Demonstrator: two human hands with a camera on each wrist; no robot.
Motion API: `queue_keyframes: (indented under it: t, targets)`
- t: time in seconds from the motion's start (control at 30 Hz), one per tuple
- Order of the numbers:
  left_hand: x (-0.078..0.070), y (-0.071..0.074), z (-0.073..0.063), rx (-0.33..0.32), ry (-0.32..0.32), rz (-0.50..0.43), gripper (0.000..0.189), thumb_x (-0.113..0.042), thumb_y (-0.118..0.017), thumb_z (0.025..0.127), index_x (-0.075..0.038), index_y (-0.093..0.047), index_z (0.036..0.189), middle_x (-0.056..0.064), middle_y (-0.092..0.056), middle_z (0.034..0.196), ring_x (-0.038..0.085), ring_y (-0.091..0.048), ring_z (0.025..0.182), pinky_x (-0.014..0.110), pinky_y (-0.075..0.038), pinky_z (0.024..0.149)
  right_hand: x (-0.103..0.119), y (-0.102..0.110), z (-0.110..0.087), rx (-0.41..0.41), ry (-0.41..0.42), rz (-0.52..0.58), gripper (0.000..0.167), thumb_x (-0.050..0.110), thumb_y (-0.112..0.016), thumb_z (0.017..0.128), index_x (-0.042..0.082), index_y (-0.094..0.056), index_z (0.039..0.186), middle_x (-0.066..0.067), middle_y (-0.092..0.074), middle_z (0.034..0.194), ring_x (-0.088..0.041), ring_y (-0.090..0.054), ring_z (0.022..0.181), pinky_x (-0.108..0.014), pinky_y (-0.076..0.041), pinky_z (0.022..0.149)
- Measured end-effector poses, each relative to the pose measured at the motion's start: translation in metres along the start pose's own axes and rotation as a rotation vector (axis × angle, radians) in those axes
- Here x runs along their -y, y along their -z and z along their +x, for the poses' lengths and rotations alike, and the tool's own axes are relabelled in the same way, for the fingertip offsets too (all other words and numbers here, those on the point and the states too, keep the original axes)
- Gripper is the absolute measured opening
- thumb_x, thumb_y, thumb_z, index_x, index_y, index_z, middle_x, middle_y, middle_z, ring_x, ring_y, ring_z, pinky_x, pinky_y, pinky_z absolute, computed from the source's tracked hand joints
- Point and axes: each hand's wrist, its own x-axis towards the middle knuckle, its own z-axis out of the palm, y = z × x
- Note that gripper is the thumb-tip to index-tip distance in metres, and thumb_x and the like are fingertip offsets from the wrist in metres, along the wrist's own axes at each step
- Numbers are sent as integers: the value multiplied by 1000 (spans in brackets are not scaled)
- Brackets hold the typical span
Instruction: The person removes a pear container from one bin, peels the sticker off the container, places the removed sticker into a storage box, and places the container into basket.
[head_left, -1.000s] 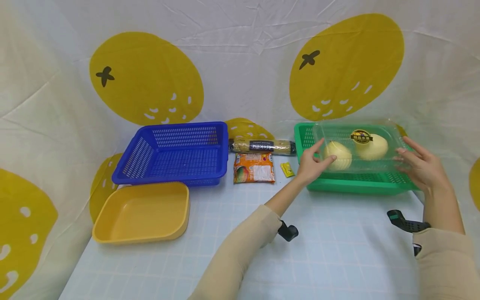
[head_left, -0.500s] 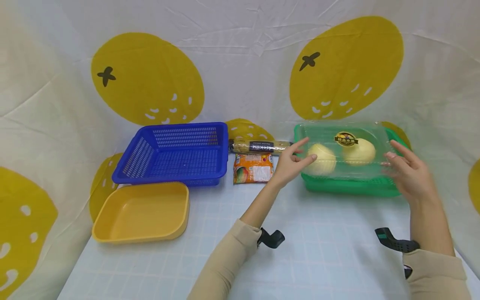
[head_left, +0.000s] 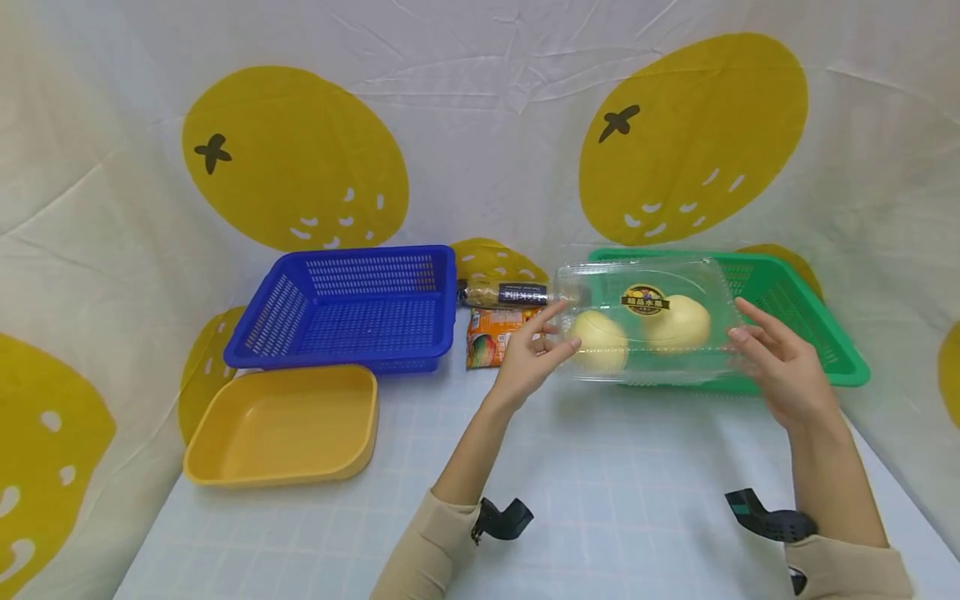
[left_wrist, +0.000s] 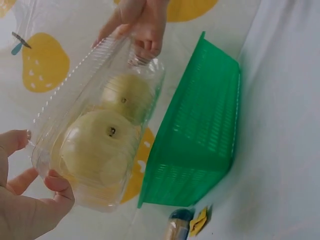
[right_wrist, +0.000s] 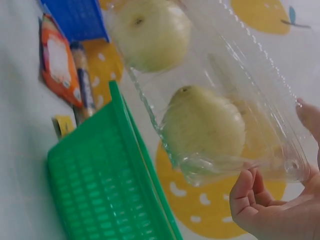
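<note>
A clear plastic clamshell box (head_left: 645, 271) with a dark oval label hangs in the air, held between both hands. Inside lie two pale yellow round fruits, one on the left (head_left: 600, 342) and one on the right (head_left: 678, 323); in the wrist views they look like pears or melons. My left hand (head_left: 528, 358) grips the box's left end, thumb and fingers on its rim. At the opposite end my right hand (head_left: 783, 367) pinches the edge. Beneath and behind the box stands a green slotted basket (head_left: 813, 333), partly covered by it.
A blue slotted basket (head_left: 352, 325) stands left at the back, with a yellow tray (head_left: 285, 425) before it. Between the baskets lie a noodle-like long pack (head_left: 517, 293) and an orange packet (head_left: 491, 337). A small yellow sachet (right_wrist: 64, 125) lies by the green basket.
Both hands have carried the clear box of fruit left and toward the person, off from over the green basket's middle. It now overlaps the basket's left part and hides the sachet in the head view.
</note>
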Motion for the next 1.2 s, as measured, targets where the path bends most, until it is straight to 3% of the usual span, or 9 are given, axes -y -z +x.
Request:
queue_keyframes:
  t: [0.17, 0.4, 0.67, 0.8, 1.0, 1.2]
  targets:
    - [-5, 16, -22, -28, 32, -21, 56, -8, -65, 87, -14, -47, 139, 19, -44, 118, 9, -44, 61, 21, -36, 56, 3, -18, -5, 62, 52, 5, 50, -5, -46, 95, 10, -42, 142, -1, -53, 104, -6, -59, 89, -14, -49, 75]
    - [-6, 34, -44, -43, -13, -12, 56, -5, -65, 85, -11, -48, 138, 17, -45, 116, 10, -46, 63, 21, -36, 57, -3, -42, -15, 61, 75, -9, 51, -8, -48, 93, 6, -41, 142, -5, -48, 108, -7, -60, 90, -14, -49, 76]
    - [-8, 52, -64, -56, 56, -38, 58, -3, -65, 84, -12, -47, 139, 16, -40, 127, 9, -49, 68, 19, -40, 61, -12, -60, -30, 67, 95, -62, 56, -15, -51, 89, 0, -40, 141, -5, -50, 107, -6, -61, 96, -15, -49, 80]
    - [-7, 62, -74, -61, 48, -47, 58, 0, -65, 83, -10, -48, 138, 18, -42, 120, 9, -48, 66, 19, -40, 59, -16, -68, -36, 102, 84, -103, 58, -15, -52, 88, 0, -39, 142, -4, -50, 111, -5, -60, 100, -15, -50, 76]
    - [-3, 77, -91, -81, 52, -49, 58, 3, -65, 83, -10, -49, 136, 17, -41, 115, 9, -47, 67, 17, -40, 59, -24, -81, -43, 136, 92, -198, 61, -14, -57, 85, -1, -38, 142, -1, -53, 115, -5, -61, 88, -17, -50, 66]
    - [1, 86, -106, -87, 60, -79, 60, 7, -64, 80, -3, -47, 137, 18, -41, 113, 8, -50, 70, 17, -42, 62, -34, -94, -53, 150, 127, -149, 62, -18, -58, 82, -5, -39, 139, -2, -52, 116, -6, -61, 86, -17, -51, 66]
